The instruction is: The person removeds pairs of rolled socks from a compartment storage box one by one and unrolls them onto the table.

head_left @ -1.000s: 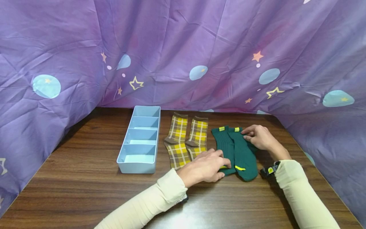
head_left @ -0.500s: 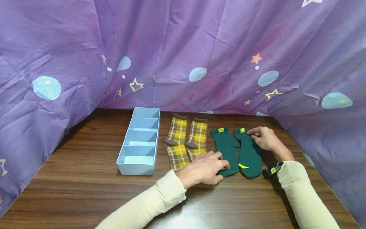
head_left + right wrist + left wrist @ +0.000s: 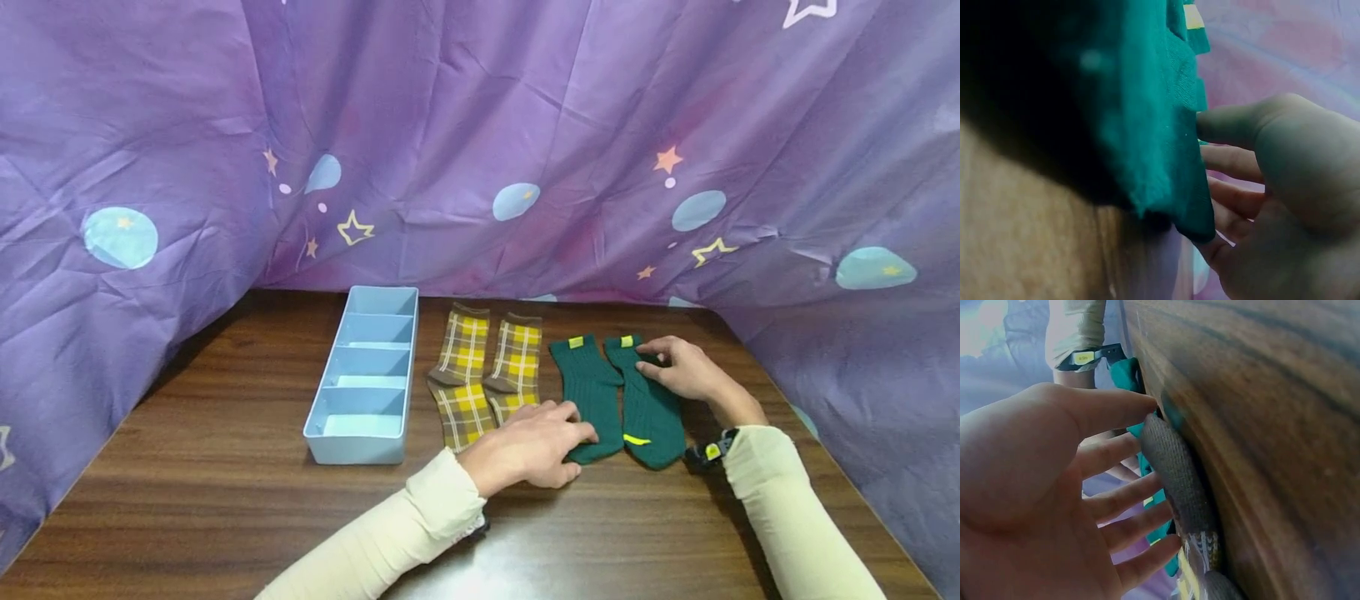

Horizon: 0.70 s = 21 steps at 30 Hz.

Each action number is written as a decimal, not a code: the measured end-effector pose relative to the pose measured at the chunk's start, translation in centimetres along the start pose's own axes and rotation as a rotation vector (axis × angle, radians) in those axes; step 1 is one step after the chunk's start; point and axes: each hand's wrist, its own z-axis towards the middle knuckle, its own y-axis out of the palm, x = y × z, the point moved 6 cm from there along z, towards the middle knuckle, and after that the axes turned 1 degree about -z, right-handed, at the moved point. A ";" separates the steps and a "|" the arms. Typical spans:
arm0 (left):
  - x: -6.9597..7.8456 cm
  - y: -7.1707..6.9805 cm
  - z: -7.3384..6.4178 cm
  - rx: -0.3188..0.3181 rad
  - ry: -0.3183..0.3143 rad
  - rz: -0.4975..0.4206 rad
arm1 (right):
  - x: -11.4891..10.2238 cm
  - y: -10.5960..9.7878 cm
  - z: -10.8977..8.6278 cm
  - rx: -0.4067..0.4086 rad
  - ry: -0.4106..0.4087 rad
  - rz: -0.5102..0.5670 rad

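Note:
Two dark green socks with yellow tabs lie side by side on the table. My left hand (image 3: 528,442) rests its fingertips on the toe end of the left green sock (image 3: 592,392); in the left wrist view its fingers (image 3: 1129,494) are loosely extended. The right green sock (image 3: 654,421) has my right hand (image 3: 690,367) at its cuff, thumb and forefinger touching the fabric a little apart. In the right wrist view, green fabric (image 3: 1188,169) stands by the thumb. Two brown-and-yellow plaid socks lie farther left, the nearer one (image 3: 517,354) partly hidden under my left hand.
A light blue box (image 3: 356,450) with several compartments stands left of the other plaid sock (image 3: 461,358). The wooden table (image 3: 187,483) ends at a purple patterned curtain (image 3: 435,125) behind and at the sides.
The right green sock, which overlapped the left one, has been slid to the right and then slightly back, leaving them side by side. My left hand has stayed nearly in place.

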 end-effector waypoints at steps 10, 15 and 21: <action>-0.5 -1.1 -0.2 -0.022 -0.013 -0.066 | -0.3 0.4 -0.5 -0.017 0.009 0.005; -2.0 -3.3 -0.7 0.045 -0.014 -0.115 | -0.6 0.7 -0.7 -0.026 0.008 0.018; -3.4 -5.8 -1.8 0.110 -0.011 -0.156 | -0.7 1.0 -0.7 -0.039 0.011 0.013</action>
